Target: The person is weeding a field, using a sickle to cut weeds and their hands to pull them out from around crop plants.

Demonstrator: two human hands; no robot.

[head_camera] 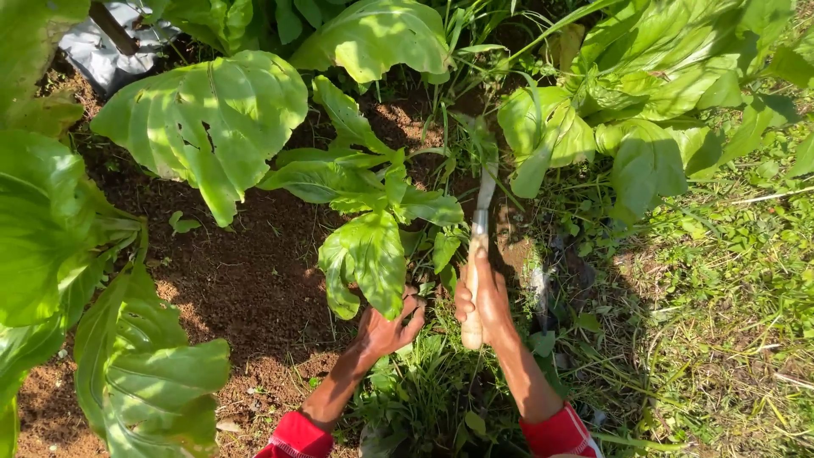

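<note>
Pale wood handle on that knife (pixel 477 254) — the right hand (pixel 482 298) is wrapped tight around it, blade pointing up toward the dirt between the leafy plants. Left hand (pixel 388 329) is closed loosely on a clump of weeds (pixel 424 373) under a floppy green leaf (pixel 366 259). Those stems look soft and tear-prone — best gripped low, near the roots.

The ground carries everything here. On the left and in the middle it is bare reddish-brown soil (pixel 254 280), crumbly and partly in shade. Broad-leaved green plants (pixel 212 119) grow out of it, left, middle and far right. On the right lies a patch of grass (pixel 729 322) mixed with dry stalks. At the far left corner a grey plastic sheet (pixel 106 51) lies on the soil.
</note>
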